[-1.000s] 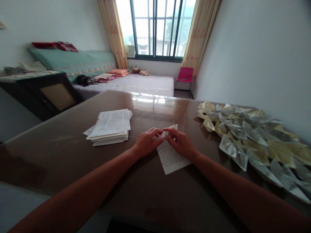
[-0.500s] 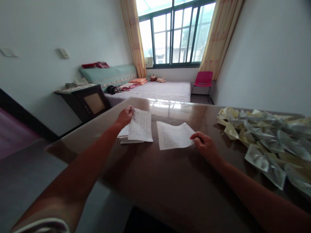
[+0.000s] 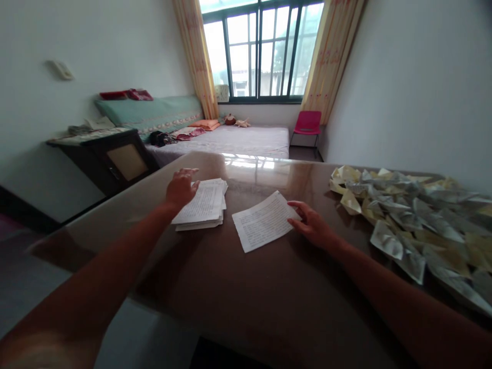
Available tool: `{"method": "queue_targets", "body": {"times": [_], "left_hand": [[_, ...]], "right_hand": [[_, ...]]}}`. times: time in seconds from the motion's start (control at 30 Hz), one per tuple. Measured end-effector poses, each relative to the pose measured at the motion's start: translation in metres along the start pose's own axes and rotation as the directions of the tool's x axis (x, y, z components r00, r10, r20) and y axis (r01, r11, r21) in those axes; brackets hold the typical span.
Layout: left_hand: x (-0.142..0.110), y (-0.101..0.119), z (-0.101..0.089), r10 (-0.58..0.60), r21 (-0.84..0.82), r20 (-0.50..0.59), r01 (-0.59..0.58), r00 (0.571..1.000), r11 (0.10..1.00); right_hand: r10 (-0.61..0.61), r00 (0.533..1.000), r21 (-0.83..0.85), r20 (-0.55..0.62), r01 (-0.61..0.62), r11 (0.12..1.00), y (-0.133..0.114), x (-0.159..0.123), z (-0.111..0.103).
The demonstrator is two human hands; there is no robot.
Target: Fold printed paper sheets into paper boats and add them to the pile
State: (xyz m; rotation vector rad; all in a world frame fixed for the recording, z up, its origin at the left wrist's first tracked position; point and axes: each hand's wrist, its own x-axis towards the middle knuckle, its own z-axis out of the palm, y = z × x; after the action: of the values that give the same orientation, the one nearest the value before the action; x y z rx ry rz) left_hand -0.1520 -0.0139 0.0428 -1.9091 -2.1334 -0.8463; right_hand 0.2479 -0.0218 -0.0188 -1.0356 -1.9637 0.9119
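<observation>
A stack of printed paper sheets [image 3: 203,205] lies on the brown table, its edges uneven. My left hand [image 3: 182,187] is at the stack's far left corner, fingers stretched and apart, gripping nothing. To the right of the stack, a single printed sheet [image 3: 263,223] lies at an angle with a slightly curled far edge. My right hand [image 3: 313,224] touches this sheet's right edge; its thumb and fingers are spread apart.
Many folded paper pieces [image 3: 407,205], yellowish and grey, cover the right side of the glossy table [image 3: 230,282]. Beyond it are a bed [image 3: 253,138], a pink chair [image 3: 308,123] and a dark cabinet [image 3: 125,159] at the left.
My left hand has let go of the stack's top sheet, which now lies flat. The single sheet has turned and come nearer; my right hand's fingers have spread. The view has shifted right.
</observation>
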Motion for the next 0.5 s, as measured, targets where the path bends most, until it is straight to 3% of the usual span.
{"method": "queue_targets", "body": {"times": [0.07,0.13,0.17,0.23,0.3,0.37,0.4,0.43,0.5], "left_hand": [[-0.009,0.041,0.000,0.190,-0.114,0.107,-0.178,0.976,0.977],[-0.021,0.083,0.008,0.353,-0.298,0.310,-0.262,0.883,0.918],[-0.026,0.102,0.015,0.387,-0.376,0.369,-0.245,0.845,0.894],[-0.035,0.131,0.032,0.322,-0.541,0.427,-0.046,0.845,0.840],[-0.039,0.147,0.049,0.333,-0.588,0.494,0.027,0.803,0.808],[-0.042,0.154,0.063,0.352,-0.623,0.556,0.097,0.753,0.776],[-0.044,0.155,0.070,0.353,-0.638,0.577,0.137,0.736,0.758],[-0.046,0.155,0.075,0.340,-0.651,0.586,0.177,0.735,0.738],[-0.050,0.153,0.083,0.292,-0.677,0.580,0.251,0.760,0.692]], "right_hand": [[0.006,0.999,0.046,0.036,-0.008,0.999,-0.001,0.004,-0.009],[0.001,0.991,0.134,0.131,-0.019,0.991,-0.005,0.006,-0.020],[-0.016,0.981,0.173,0.193,-0.018,0.985,-0.007,0.005,-0.024],[-0.056,0.954,0.228,0.295,-0.014,0.974,-0.010,0.004,-0.033],[-0.070,0.939,0.246,0.336,-0.016,0.969,-0.009,0.003,-0.039],[-0.035,0.963,0.231,0.267,-0.028,0.973,-0.002,0.005,-0.042],[-0.001,0.986,0.203,0.169,-0.034,0.979,0.003,0.007,-0.043],[0.035,0.999,0.160,0.029,-0.039,0.986,0.008,0.009,-0.044],[0.028,0.967,0.003,-0.253,-0.028,1.000,0.018,0.012,-0.045]]}}
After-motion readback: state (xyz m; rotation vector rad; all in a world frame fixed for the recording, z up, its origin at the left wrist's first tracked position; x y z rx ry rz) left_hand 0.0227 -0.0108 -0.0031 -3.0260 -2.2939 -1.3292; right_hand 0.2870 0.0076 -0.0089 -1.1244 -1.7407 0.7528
